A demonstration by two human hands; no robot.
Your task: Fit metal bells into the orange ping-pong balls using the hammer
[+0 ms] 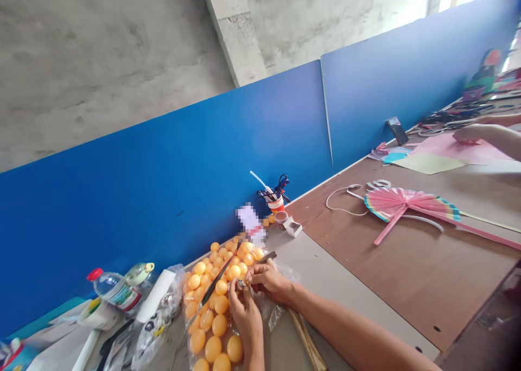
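Note:
My left hand (247, 319) pinches a small shiny metal piece (241, 284) between thumb and fingertips. My right hand (269, 282) meets it from the right, its closed fingertips on the same piece, whose exact kind is too small to make out. Both hands are just over the right side of a clear plastic bag full of orange balls (220, 325). A black strap (214, 288) lies across the balls. Beneath my right wrist runs a wooden handle (307, 341); a dark head (267, 257) like a hammer's shows beyond the hand.
At left are a red-capped bottle (116, 290), a white roll (157, 295) and plastic wrapping. Behind stand a cup of tools (275, 203) and a small white box (293, 227) by the blue partition (203, 153). A pink paper fan (407, 202) and another person's hand (468, 134) are at right.

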